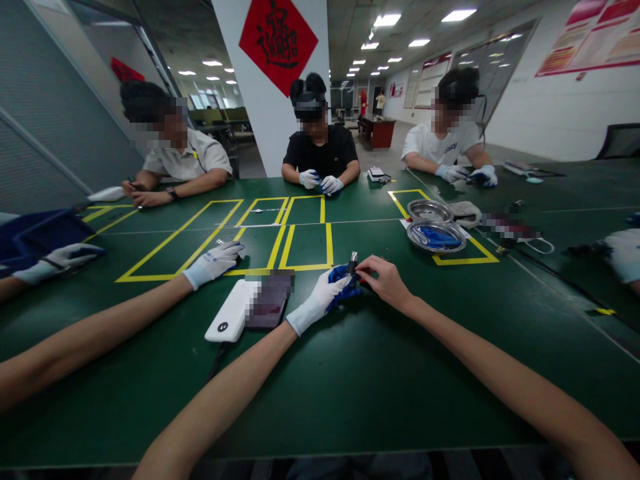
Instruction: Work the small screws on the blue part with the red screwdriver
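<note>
Head view: left hand in white-and-blue glove [320, 297] curled closed around small dark cylindrical piece with silver metal tip [353, 264], tip upward, over dark green table [380, 380]. Bare right hand [384, 279]: fingers bunched at piece's right side; whether they grip anything, cannot tell. White rounded rectangular device [231, 312] and dark flat phone-like slab [271, 301] on table, left of gloved hand, side by side.

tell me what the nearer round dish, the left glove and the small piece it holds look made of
Nearer round dish: probably polished metal; its rim gleams.
Left glove: matte white, likely fabric; blue palm side, perhaps a rubbery coating.
Small piece: shiny, silvery tip suggests metal; dark body could be plastic or metal.
</note>
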A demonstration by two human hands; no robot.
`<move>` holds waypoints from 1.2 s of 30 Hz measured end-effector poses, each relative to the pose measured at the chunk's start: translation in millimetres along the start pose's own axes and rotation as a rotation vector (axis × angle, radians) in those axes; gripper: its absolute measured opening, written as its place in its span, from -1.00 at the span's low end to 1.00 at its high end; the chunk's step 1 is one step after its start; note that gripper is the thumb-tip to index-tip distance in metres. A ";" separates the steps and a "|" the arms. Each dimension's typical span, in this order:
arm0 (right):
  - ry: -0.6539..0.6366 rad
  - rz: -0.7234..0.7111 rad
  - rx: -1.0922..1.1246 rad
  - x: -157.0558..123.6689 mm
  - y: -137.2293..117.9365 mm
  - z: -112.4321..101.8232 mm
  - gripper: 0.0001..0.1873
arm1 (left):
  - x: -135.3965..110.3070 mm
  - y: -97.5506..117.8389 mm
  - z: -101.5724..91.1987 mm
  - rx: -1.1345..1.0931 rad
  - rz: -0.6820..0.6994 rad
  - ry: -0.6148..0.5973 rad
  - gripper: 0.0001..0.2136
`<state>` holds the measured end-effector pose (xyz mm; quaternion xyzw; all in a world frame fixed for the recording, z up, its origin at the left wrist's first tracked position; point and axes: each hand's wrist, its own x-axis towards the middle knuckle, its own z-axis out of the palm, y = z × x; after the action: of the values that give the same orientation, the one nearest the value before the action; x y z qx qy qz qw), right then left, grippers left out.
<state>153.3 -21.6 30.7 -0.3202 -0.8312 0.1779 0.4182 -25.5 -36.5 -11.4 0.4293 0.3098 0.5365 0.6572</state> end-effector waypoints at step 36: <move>-0.142 -0.064 -0.082 1.1 7.0 -7.8 -0.94 | -1.0 -2.7 -0.5 0.140 0.040 0.030 -0.51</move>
<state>161.9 -15.6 31.9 -0.2967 -0.8752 0.1528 0.3501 -25.0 -37.5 -14.1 0.4725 0.3477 0.5329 0.6098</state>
